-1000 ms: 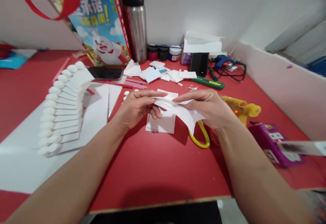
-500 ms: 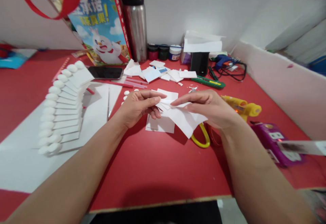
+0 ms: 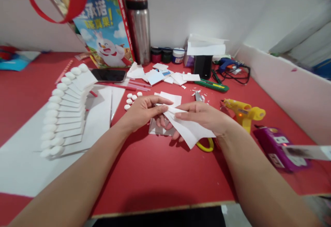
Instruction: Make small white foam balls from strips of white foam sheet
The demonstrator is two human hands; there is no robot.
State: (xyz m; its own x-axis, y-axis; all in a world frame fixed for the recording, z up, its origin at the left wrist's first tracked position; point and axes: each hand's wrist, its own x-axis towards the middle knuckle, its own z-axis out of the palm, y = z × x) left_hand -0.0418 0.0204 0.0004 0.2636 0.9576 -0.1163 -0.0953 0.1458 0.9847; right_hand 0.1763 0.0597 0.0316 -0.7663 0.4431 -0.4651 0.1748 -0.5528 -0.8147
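Observation:
A folded piece of white paper [image 3: 192, 130] is held between both hands above the red table. My left hand [image 3: 147, 111] pinches its left end between thumb and fingers. My right hand [image 3: 201, 116] grips the paper from the right, thumb on top and fingers partly hidden beneath it. Under and behind the hands lie more white paper pieces [image 3: 172, 98]. Several small white discs [image 3: 129, 101] rest just left of my left hand. Scissors with a yellow handle [image 3: 207, 145] lie partly covered by the paper and my right hand.
A curved row of white panels with round white tops [image 3: 69, 116] stands at the left. Behind are a phone [image 3: 108, 75], steel flask [image 3: 139, 30], paint jars [image 3: 167, 54] and green cutter [image 3: 212, 84]. At right are a yellow glue gun [image 3: 243, 111] and purple box [image 3: 281, 149].
The paper's loose corner has swung slightly lower. My right hand has shifted left and its fingers now reach beneath the paper. The view has shifted a little, showing more discs and the scissors' tip.

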